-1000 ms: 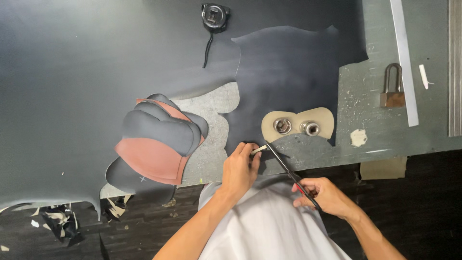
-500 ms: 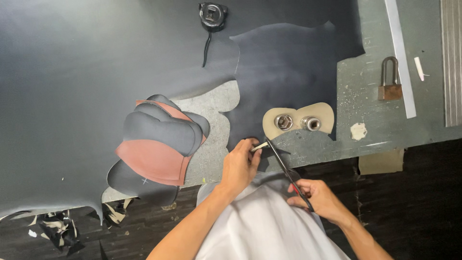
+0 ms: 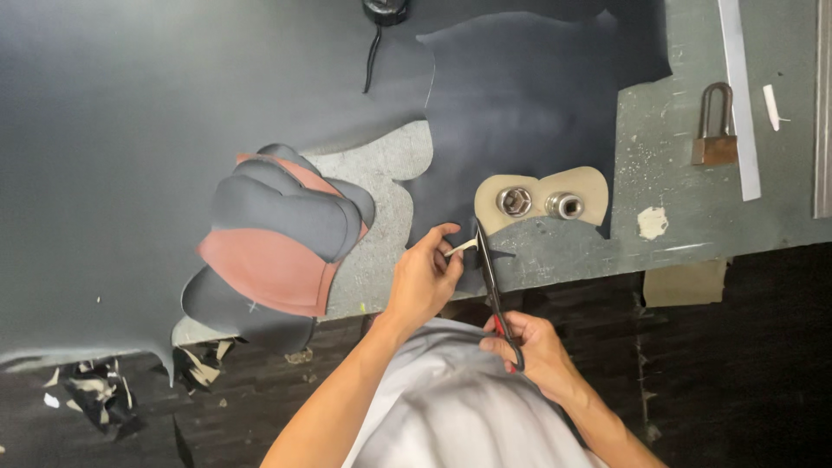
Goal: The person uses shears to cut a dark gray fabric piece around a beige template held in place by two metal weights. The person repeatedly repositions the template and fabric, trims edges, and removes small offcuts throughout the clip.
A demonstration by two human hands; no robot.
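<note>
From the head view, the right hand has its fingers closed through the handles of long dark metal scissors, blades pointing away over the bench edge. The left hand pinches a dark sheet material, seemingly its trimmed edge, beside the blades. Left of those fingers lies a stack of grey and pink cut pieces; beyond the blades sits a tan pattern piece.
</note>
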